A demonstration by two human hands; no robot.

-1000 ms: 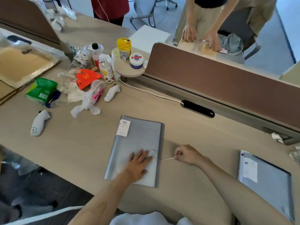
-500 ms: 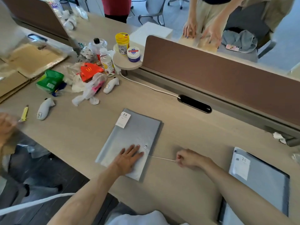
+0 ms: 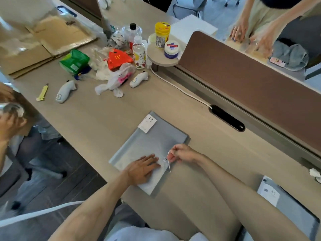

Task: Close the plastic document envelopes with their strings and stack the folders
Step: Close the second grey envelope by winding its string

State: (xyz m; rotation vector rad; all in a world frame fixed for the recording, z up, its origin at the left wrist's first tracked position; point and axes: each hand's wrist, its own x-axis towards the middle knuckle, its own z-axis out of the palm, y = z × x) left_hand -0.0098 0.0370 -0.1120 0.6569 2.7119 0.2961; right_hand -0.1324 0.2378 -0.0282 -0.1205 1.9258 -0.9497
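Head view: grey envelope (image 3: 149, 145) lies mid-desk, long axis diagonal; button (image 3: 165, 159) near its right edge. Your right hand (image 3: 182, 153) pinches string (image 3: 168, 164) just right of button; left hand (image 3: 144, 168) spread flat, pressing envelope.

The worktop (image 3: 90, 119) is pale wood-grain laminate, matt and smooth. On it lies a grey translucent plastic envelope (image 3: 156, 141) with a soft sheen and a white paper label (image 3: 148, 123). Its string (image 3: 168, 164) is thin white cord. Crumpled plastic bags (image 3: 116, 80) look glossy beside dull brown cardboard (image 3: 57, 32).
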